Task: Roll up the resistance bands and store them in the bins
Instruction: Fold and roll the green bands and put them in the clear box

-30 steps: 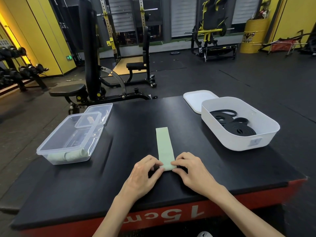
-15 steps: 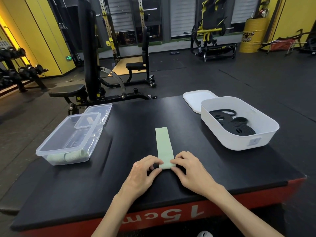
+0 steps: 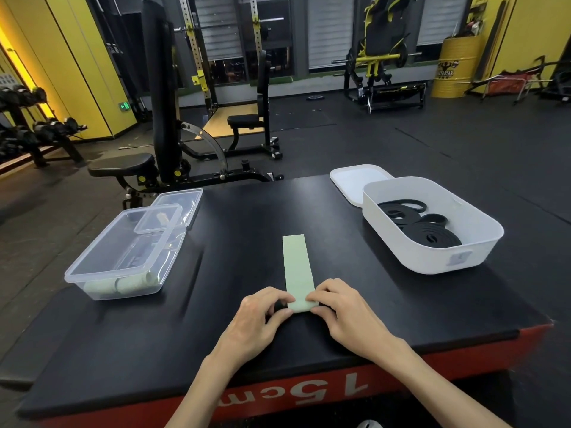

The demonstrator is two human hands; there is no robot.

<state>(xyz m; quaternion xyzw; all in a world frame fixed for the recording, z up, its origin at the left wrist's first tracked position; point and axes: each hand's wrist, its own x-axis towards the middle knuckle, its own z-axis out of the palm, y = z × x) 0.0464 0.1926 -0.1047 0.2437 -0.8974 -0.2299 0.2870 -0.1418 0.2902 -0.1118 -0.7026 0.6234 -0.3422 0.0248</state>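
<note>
Currently pinching rolled near end of pale green band [image 3: 296, 267], lower centre, flat on black surface [image 3: 241, 261]: left hand [image 3: 259, 319], right hand [image 3: 343, 313], fingers curled. Printed inverted on red edge [image 3: 438, 373]: "15cm".

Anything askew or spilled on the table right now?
Nothing spilled or damaged. One oddity: the clear lid sits askew, propped on the far rim of the clear bin. The green band lies straight, left hand and right hand pinching its near end.

My left hand [image 3: 258, 322] and right hand [image 3: 347, 315] hide the near end of the green band [image 3: 296, 267]; forearms cut off below; label on white bin [image 3: 414, 257] unreadably small.
</note>
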